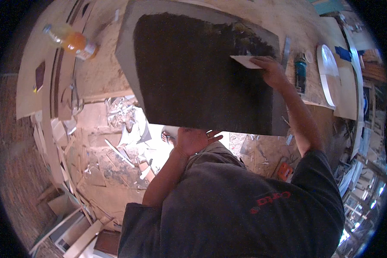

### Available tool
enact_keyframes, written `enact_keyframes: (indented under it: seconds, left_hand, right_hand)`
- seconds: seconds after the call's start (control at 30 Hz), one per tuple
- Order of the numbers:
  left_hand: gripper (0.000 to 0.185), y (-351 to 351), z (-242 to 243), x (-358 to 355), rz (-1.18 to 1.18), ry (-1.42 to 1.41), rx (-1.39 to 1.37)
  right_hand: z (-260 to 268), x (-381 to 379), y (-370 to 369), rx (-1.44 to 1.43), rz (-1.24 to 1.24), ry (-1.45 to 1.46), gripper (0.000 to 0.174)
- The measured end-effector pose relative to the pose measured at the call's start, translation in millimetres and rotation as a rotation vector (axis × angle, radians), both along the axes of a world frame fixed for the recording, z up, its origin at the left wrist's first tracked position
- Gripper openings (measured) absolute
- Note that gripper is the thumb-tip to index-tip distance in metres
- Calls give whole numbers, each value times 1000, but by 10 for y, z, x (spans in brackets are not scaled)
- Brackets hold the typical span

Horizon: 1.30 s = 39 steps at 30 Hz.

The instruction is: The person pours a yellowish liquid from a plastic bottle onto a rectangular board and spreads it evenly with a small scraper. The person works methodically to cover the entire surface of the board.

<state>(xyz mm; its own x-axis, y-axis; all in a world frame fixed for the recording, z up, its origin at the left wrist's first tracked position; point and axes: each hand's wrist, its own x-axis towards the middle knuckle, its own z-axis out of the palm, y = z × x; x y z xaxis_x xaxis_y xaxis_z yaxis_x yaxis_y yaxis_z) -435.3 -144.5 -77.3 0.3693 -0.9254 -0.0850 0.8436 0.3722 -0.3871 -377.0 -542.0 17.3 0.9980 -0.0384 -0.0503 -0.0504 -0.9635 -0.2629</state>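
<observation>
A large grey panel (pixel 125 42) lies before me, most of its face covered by a dark, wet-looking coating (pixel 193 74). My right hand (pixel 269 69) holds a thin, pale spreader card (pixel 245 61) against the coated face, near the right side. The coating has a ragged border at the upper right, with bare grey surface beyond it. My left hand (pixel 195 140) is at the panel's near edge, palm up, a ring on one finger. Part of that hand is hidden under the edge, so its grip cannot be made out.
A bottle of orange drink (pixel 74 42) lies or stands on the wooden worktop (pixel 106 74) at left. To the right are a dark teal bottle (pixel 300 74) and a round white-edged piece (pixel 329 74). Wood offcuts (pixel 119 153) and scraps litter the floor. An orange object (pixel 284 171) sits beside me.
</observation>
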Motion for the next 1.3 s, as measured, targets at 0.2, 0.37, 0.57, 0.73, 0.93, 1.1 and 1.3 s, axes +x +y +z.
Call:
enact_keyframes:
  seconds: [0.2,0.37,0.57,0.73,0.93,1.1,1.3]
  left_hand:
    - [79,229,-190,-21,5,24,106]
    - [75,367,-444,67,55,-50,169]
    - [67,611,-491,260,147,-74,114]
    - [60,603,-634,276,164,-87,117]
    - [51,600,-624,237,195,-123,77]
    - [45,601,-771,204,239,-211,-63]
    - [46,661,-595,352,149,-94,101]
  right_hand:
    - [507,52,788,160,-75,75,27]
    - [452,-15,1861,80,234,151,21]
    - [371,-98,2577,-97,316,134,22]
    - [308,-204,2720,-159,327,188,22]
    - [430,-396,2807,-83,462,138,24]
    - [633,-494,3020,-41,474,256,22]
    - [901,-736,2661,487,252,29,21]
